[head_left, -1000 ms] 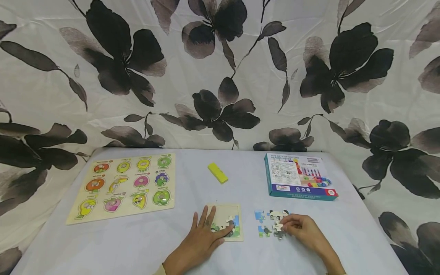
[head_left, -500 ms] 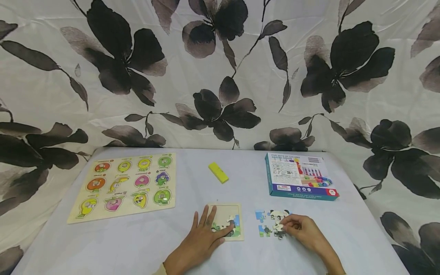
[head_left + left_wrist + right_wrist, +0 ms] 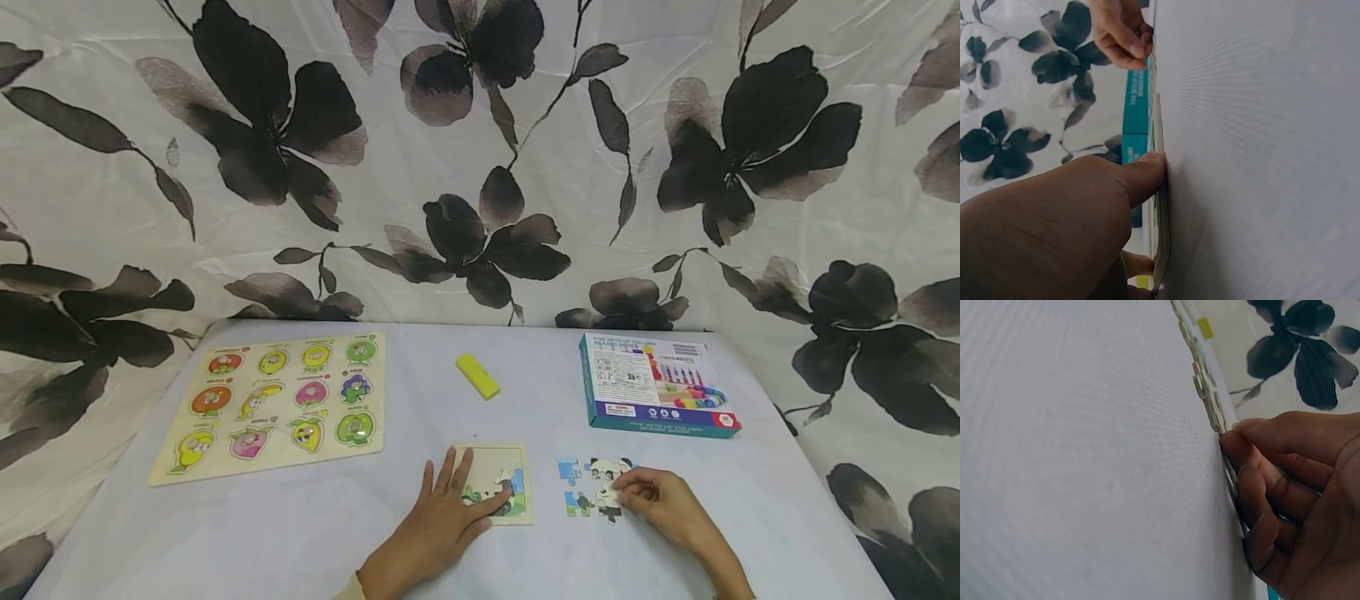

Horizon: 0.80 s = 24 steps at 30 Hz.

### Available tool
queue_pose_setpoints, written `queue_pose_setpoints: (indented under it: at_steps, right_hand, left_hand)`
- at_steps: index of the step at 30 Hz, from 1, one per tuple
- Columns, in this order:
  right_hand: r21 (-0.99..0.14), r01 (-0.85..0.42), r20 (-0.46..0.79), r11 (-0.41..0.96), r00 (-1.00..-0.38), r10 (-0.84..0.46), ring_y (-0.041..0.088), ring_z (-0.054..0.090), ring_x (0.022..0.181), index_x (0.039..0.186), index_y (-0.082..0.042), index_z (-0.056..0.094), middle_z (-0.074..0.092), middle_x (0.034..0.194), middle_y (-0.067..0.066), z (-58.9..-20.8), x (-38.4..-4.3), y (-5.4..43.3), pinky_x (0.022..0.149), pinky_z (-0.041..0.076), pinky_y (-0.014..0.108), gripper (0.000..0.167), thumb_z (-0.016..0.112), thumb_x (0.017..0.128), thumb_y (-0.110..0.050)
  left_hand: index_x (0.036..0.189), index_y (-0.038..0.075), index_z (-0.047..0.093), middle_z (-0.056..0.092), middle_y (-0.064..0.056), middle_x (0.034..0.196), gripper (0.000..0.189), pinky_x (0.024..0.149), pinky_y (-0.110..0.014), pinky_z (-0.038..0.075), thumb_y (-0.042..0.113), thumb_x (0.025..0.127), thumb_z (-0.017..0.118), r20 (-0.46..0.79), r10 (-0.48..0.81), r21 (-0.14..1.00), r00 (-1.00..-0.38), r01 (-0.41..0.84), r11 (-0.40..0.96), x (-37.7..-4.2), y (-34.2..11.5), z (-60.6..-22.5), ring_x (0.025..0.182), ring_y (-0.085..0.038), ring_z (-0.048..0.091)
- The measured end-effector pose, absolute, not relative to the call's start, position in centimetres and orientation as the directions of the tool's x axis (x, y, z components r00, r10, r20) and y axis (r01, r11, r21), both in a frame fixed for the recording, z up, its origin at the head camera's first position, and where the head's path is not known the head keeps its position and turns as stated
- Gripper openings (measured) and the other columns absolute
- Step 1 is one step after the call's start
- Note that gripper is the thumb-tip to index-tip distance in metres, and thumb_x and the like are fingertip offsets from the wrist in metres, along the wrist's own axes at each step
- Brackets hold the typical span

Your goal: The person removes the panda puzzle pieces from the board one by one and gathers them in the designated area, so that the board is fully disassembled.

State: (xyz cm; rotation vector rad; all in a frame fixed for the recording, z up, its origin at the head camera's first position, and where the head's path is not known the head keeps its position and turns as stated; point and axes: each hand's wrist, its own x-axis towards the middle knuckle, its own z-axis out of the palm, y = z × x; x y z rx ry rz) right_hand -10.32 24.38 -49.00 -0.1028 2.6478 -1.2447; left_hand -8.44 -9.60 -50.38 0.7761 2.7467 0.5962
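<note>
Here we have the left hand (image 3: 442, 517), fingers spread and fairly straight, resting over the puzzle tray (image 3: 498, 461). At the tray's three o'clock, the right hand (image 3: 656, 497) is curled, thumb and forefinger pinching the three-o'clock edge of the loose panda jigsaw pieces (image 3: 606, 497) (whether any is lifted, we can't tell). That tray looks light and stiff; we'd steady it by its rim. And the pieces? Thin, rigid, nearly weightless, we'd judge; pinch opposite edges, sparing the knobs.
</note>
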Motion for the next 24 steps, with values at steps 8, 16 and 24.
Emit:
queue_pose_setpoints:
  at_steps: [8, 16, 24]
  right_hand:
    - [-0.77, 0.017, -0.155, 0.638, -0.975, -0.162, 0.007, 0.052, 0.065, 0.093, -0.006, 0.071, 0.062, 0.078, -0.001, -49.1, -10.5, 24.5, 0.059, 0.047, 0.021, 0.009, 0.069, 0.084, -0.006]
    - [-0.769, -0.002, -0.135, 0.64, -0.977, -0.165, 0.008, 0.053, 0.067, 0.095, -0.006, 0.071, 0.063, 0.079, -0.001, -48.5, -10.8, 24.1, 0.061, 0.047, 0.021, 0.011, 0.07, 0.085, -0.009]
    - [-0.792, -0.079, -0.07, 0.606, -0.973, -0.218, 0.011, 0.056, 0.074, 0.099, -0.008, 0.071, 0.066, 0.085, -0.002, -47.1, -12.5, 20.7, 0.068, 0.049, 0.021, 0.012, 0.068, 0.089, -0.013]
  left_hand:
    - [0.144, 0.045, 0.038, 0.008, -0.024, 0.158, 0.043, 0.109, -0.069, 0.004, 0.041, 0.101, 0.042, -0.101, 0.54, 0.443, -0.836, 0.448, 0.777, -8.6, -9.6, -50.4, 0.143, -0.047, -0.003]
    - [0.142, 0.046, 0.04, 0.01, -0.024, 0.157, 0.043, 0.108, -0.07, 0.005, 0.041, 0.1, 0.043, -0.098, 0.539, 0.447, -0.836, 0.447, 0.775, -8.6, -9.7, -50.4, 0.143, -0.047, -0.002]
    - [0.14, 0.046, 0.044, 0.008, -0.03, 0.155, 0.041, 0.106, -0.072, 0.005, 0.037, 0.1, 0.045, -0.079, 0.561, 0.471, -0.824, 0.465, 0.749, -8.5, -9.8, -50.0, 0.141, -0.052, -0.002]
